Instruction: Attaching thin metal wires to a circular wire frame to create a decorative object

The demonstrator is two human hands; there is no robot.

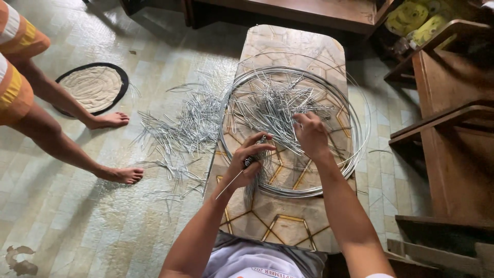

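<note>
Now I see, from the left, another person's bare feet [116, 149] on the floor, then loose wire pieces [185, 128]. My left hand [247, 164] has its grip closed on a wire bundle [257, 170] over the tabletop [288, 226]. My right hand [310, 135] pinches wires inside the wire coil [360, 128].

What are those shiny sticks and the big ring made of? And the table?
The bent sticks and big ring look like thin metal wire: silver-grey, glinting. The table top looks like glossy laminate or tile with a printed stone pattern; I cannot tell which.
</note>
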